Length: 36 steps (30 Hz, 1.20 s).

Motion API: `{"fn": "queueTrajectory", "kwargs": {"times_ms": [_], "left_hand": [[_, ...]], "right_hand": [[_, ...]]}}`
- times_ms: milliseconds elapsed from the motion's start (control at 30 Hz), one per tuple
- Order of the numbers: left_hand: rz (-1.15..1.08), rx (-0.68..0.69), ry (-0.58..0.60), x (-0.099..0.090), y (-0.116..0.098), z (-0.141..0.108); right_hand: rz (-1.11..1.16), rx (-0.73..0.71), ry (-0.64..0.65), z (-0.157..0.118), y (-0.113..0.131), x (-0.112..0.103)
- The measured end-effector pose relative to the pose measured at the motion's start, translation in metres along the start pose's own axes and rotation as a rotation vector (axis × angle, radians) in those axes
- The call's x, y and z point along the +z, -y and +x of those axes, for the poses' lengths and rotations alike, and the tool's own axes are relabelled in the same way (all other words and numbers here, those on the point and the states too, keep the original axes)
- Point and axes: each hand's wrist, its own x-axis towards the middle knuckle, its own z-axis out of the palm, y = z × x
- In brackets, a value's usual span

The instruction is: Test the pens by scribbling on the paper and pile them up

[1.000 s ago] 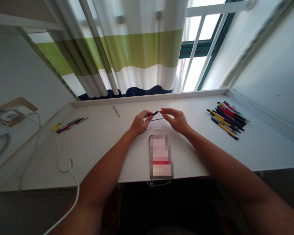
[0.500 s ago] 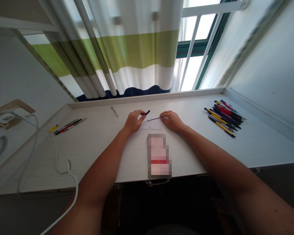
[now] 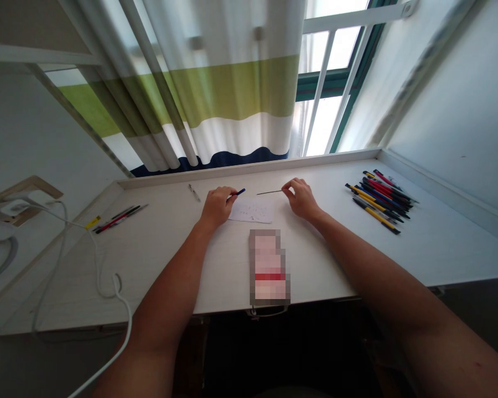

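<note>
My left hand (image 3: 217,205) is closed round a short dark-blue pen part (image 3: 241,192), and its end sticks out past the fingertips. Between finger and thumb, my right hand (image 3: 301,198) pinches the end of a thin dark pen refill (image 3: 269,192), which points left toward the other hand. The refill and the blue part are apart. A small sheet of white paper (image 3: 252,211) with faint pen marks lies on the desk between my hands. In front of it lies a phone-shaped object (image 3: 269,265), its surface blurred out.
Many pens in yellow, red, blue and black lie in a pile (image 3: 382,199) at the right. Several more pens (image 3: 118,219) lie at the left, near a white cable (image 3: 95,249). A lone clear pen (image 3: 194,193) rests toward the back, before the raised desk edge (image 3: 216,169).
My hands have moved apart, the left one leftward and the right one to the right and up with the refill. More of the paper shows now.
</note>
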Motion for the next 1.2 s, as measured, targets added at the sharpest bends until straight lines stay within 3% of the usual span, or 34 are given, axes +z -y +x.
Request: {"fn": "queueTrajectory", "kwargs": {"times_ms": [233, 633, 967, 1200], "left_hand": [[0.094, 0.049, 0.109, -0.002, -0.005, 0.001], [0.111, 0.105, 0.142, -0.002, -0.012, 0.001], [0.177, 0.221, 0.19, -0.003, -0.028, 0.001], [0.057, 0.12, 0.174, 0.003, -0.034, -0.002]], "right_hand": [[-0.007, -0.047, -0.064, -0.003, 0.009, -0.006], [-0.136, -0.159, -0.016, -0.004, 0.014, -0.01], [-0.309, -0.364, 0.027, -0.01, 0.042, -0.016], [-0.209, -0.278, 0.018, -0.012, 0.048, -0.019]]}}
